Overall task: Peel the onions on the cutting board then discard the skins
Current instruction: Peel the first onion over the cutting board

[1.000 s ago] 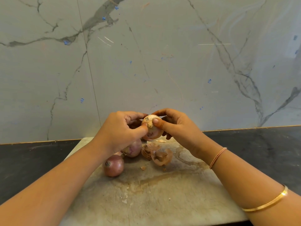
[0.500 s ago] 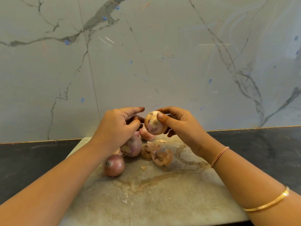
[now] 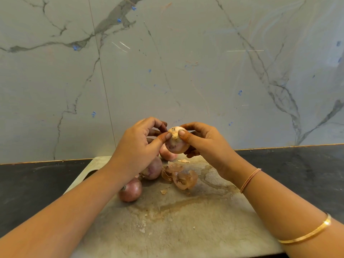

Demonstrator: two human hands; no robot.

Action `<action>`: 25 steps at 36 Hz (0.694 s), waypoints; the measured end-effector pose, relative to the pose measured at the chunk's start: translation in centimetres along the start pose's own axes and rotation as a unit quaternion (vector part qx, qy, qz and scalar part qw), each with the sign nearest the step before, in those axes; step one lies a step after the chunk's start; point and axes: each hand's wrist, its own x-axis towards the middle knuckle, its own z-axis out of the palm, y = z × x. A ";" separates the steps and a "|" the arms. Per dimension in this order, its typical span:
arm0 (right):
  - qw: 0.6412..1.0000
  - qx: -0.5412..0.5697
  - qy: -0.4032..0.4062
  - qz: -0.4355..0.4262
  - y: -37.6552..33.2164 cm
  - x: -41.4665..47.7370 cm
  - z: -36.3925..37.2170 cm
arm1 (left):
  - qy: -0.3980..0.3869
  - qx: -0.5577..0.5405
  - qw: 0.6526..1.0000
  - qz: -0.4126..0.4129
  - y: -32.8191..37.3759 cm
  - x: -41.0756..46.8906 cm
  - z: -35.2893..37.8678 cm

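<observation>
Peeling step, partway: right hand (image 3: 206,144) holds a half-skinned onion (image 3: 176,144) above the far edge of the cutting board (image 3: 195,220), fingers clamped round it; left hand (image 3: 138,146) pinches its top. Next likely needs tearing that skin off; other onions (image 3: 130,189) and skins (image 3: 183,178) lie below

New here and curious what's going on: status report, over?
Right hand grips onion above cutting board; left hand pinches its top. Three more onions and loose skins on board. Nothing in the way.
</observation>
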 end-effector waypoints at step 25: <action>0.980 0.177 0.020 0.087 -0.9 0.1 -0.6 | -0.028 0.010 1.000 -0.010 -0.4 0.2 -0.6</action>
